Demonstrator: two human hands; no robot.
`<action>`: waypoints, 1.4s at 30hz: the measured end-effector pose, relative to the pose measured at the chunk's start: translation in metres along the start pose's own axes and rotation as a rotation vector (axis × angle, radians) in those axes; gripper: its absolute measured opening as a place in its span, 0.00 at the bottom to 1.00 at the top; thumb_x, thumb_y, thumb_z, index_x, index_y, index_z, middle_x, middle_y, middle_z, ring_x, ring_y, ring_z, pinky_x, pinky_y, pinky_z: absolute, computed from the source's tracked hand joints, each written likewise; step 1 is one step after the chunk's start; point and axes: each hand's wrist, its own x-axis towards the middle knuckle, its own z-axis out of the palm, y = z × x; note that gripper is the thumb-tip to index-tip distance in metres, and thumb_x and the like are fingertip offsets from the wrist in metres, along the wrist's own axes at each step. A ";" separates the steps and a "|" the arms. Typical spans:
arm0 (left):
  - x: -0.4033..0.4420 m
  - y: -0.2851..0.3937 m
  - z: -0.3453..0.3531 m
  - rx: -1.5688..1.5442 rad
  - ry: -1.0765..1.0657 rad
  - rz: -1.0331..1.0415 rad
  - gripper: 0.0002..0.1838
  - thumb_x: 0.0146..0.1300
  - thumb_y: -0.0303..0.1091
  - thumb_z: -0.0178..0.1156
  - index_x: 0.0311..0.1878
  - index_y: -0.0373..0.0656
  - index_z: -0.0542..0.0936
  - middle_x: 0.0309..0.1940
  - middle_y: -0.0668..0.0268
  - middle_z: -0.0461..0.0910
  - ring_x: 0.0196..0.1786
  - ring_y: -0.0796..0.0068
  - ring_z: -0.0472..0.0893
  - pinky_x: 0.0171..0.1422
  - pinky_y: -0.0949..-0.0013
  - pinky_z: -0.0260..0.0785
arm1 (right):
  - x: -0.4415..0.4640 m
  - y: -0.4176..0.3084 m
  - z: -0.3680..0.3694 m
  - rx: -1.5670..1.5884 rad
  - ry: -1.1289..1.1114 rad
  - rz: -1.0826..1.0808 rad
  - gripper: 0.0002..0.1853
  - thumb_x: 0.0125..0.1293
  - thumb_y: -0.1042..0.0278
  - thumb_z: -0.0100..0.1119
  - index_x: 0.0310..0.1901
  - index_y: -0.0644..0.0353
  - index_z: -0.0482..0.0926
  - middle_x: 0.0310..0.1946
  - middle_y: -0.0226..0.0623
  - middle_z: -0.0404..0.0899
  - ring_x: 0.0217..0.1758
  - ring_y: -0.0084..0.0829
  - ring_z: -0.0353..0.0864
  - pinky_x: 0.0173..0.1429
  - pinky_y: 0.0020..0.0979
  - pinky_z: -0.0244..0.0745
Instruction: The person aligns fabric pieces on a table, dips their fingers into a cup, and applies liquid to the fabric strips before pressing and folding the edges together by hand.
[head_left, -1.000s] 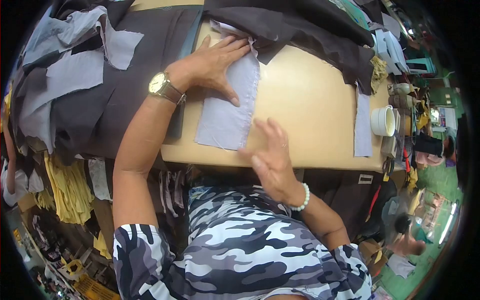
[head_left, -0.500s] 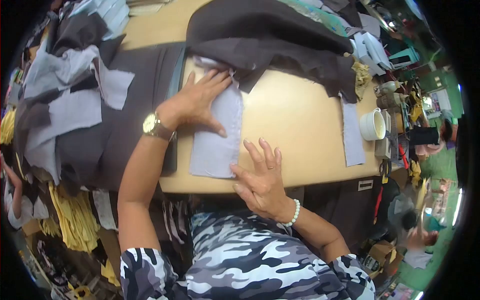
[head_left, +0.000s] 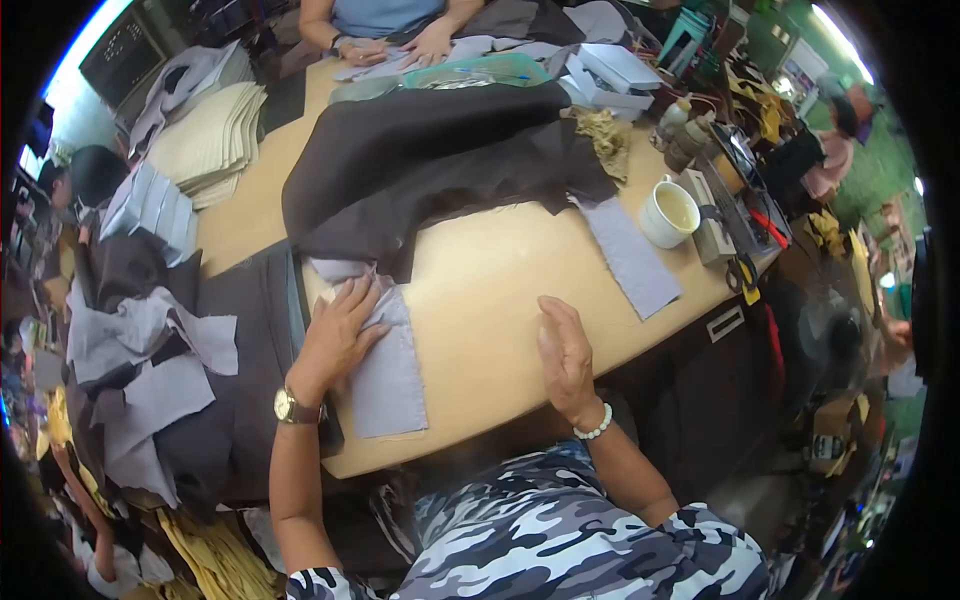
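Note:
My left hand (head_left: 340, 338), with a watch on its wrist, lies over the upper part of a light grey fabric strip (head_left: 390, 390), fingers spread flat. The strip runs from dark brown fabric (head_left: 430, 150) toward the table's front edge; under my hand its upper end looks wrinkled. My right hand (head_left: 566, 362), with a beaded bracelet, is apart from the cloth, fingers stretched out and holding nothing. A second grey strip (head_left: 632, 262) extends from the right end of the brown fabric.
A white cup (head_left: 668, 214) and black-and-yellow scissors (head_left: 742, 278) are on the right. Dark and grey fabric pieces (head_left: 165, 400) lie on the left. Across the table (head_left: 500, 350), a co-worker's hands (head_left: 400, 48) handle grey cloth near a green tray (head_left: 480, 72).
My right hand has moved away from the strip's lower edge to the right, its fingers closer together. My left hand stays on the strip. The view has tilted up, showing the co-worker.

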 end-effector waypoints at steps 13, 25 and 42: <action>-0.046 0.019 -0.031 0.033 -0.152 -0.121 0.11 0.64 0.35 0.54 0.45 0.40 0.79 0.45 0.53 0.81 0.46 0.54 0.81 0.53 0.55 0.69 | 0.037 0.074 -0.114 -0.831 0.441 0.239 0.31 0.59 0.67 0.59 0.64 0.66 0.64 0.55 0.51 0.71 0.62 0.49 0.66 0.67 0.46 0.57; 0.113 0.185 -0.063 -0.102 0.066 0.702 0.13 0.60 0.33 0.60 0.47 0.43 0.81 0.54 0.56 0.77 0.59 0.58 0.74 0.67 0.50 0.61 | 0.009 0.044 -0.111 -0.326 0.426 0.323 0.32 0.53 0.83 0.58 0.62 0.65 0.66 0.29 0.41 0.75 0.37 0.39 0.76 0.47 0.36 0.71; 0.223 0.125 -0.014 0.470 0.105 -0.071 0.22 0.61 0.52 0.55 0.35 0.41 0.86 0.39 0.56 0.82 0.50 0.56 0.78 0.70 0.34 0.44 | -0.007 0.044 -0.118 -0.383 0.314 0.238 0.37 0.54 0.82 0.58 0.68 0.65 0.58 0.33 0.48 0.78 0.37 0.44 0.79 0.46 0.39 0.72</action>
